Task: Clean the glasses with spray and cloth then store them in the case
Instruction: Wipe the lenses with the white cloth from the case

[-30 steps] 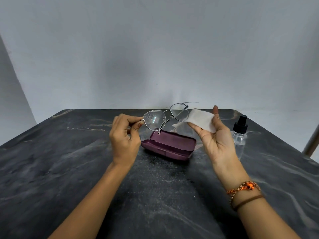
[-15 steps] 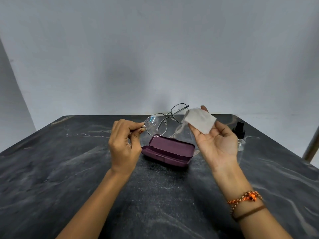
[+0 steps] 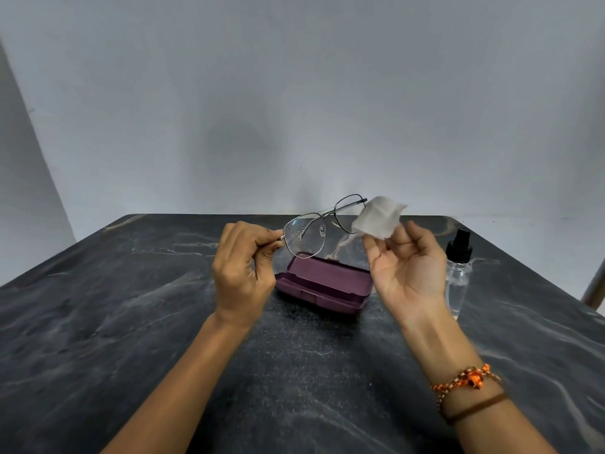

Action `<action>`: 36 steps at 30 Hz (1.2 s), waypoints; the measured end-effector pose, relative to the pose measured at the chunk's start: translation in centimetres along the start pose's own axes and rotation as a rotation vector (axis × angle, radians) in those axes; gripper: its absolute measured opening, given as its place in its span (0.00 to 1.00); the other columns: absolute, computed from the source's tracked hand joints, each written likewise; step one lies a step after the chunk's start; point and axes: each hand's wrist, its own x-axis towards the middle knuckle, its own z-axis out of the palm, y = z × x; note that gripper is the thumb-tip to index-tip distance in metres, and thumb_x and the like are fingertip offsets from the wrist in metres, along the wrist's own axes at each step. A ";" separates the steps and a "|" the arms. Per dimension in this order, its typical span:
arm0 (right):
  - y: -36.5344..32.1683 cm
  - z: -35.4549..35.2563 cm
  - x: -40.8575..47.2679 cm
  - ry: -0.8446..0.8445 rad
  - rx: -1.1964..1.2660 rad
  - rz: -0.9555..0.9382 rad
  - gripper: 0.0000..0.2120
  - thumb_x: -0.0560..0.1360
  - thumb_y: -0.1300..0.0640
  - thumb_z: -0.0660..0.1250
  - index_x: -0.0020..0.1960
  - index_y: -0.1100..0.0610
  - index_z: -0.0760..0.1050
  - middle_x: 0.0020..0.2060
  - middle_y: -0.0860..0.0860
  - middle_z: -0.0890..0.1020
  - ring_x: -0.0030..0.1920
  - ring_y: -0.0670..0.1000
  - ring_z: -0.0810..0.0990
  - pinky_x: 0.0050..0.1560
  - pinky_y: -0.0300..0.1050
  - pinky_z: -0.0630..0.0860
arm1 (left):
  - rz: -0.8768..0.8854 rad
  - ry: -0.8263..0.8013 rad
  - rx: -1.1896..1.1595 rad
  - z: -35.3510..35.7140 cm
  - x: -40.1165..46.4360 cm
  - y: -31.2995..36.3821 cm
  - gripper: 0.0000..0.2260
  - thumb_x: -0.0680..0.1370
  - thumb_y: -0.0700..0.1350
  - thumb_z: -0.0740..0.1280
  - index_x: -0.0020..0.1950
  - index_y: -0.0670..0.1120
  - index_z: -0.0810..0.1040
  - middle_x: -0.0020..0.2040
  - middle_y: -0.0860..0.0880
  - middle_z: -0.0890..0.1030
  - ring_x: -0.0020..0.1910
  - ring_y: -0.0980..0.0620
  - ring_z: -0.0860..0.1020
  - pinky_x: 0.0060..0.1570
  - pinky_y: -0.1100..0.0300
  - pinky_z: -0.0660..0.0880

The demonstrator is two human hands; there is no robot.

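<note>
My left hand pinches the thin metal-framed glasses by the left hinge and holds them up above the table. Droplets speckle the nearer lens. My right hand is raised palm up and holds a small white cloth at its fingertips, right beside the farther lens. Below the glasses, the maroon case lies open on the dark table. A clear spray bottle with a black top stands at the right, partly behind my right hand.
The dark marble-patterned table runs to a plain grey wall at the back. A metal leg or pole shows at the right edge. Bracelets circle my right wrist.
Both hands have risen a little with the glasses and cloth. The cloth has crumpled at my right fingertips and sits closer to the far lens.
</note>
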 end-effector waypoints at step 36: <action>-0.2 -0.5 -0.3 0.016 -0.345 0.199 0.06 0.71 0.68 0.63 0.47 0.63 0.74 0.34 0.57 0.84 0.35 0.53 0.85 0.39 0.45 0.82 | 0.019 -0.035 -0.118 0.7 -0.6 0.9 0.03 0.75 0.40 0.64 0.42 0.41 0.73 0.34 0.46 0.75 0.35 0.53 0.70 0.37 0.67 0.68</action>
